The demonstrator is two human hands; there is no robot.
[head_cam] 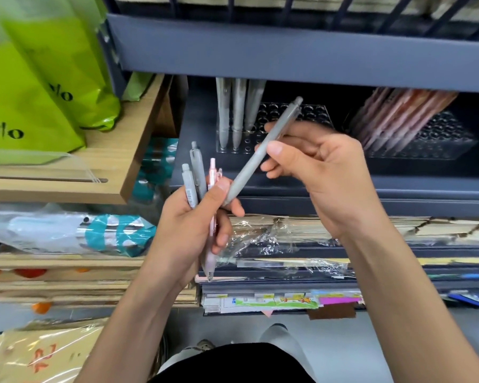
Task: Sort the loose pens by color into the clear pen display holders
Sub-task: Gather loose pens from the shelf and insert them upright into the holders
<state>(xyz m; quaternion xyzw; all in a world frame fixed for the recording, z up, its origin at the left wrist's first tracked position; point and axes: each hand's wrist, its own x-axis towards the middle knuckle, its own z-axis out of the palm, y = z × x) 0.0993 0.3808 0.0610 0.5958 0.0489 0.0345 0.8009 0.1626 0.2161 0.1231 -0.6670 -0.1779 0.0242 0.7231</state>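
Observation:
My left hand point(194, 219) grips a bunch of pens point(198, 176), two grey and two pink, with their clicker ends up. My right hand point(318, 167) pinches one grey pen point(260, 150) between thumb and fingers; it slants with its tip down by my left thumb. Behind my hands, on the dark shelf, a clear holder point(313, 113) with round holes has three grey pens point(237, 111) standing at its left end. A second clear holder point(437, 139) to the right carries several pink pens point(398, 117).
A dark blue shelf edge point(288, 56) overhangs the holders. Green bags point(39, 78) sit on a wooden shelf point(75, 186) at the left. Plastic-wrapped paper stacks point(274, 236) fill the shelves below. Grey floor point(371, 341) lies underneath.

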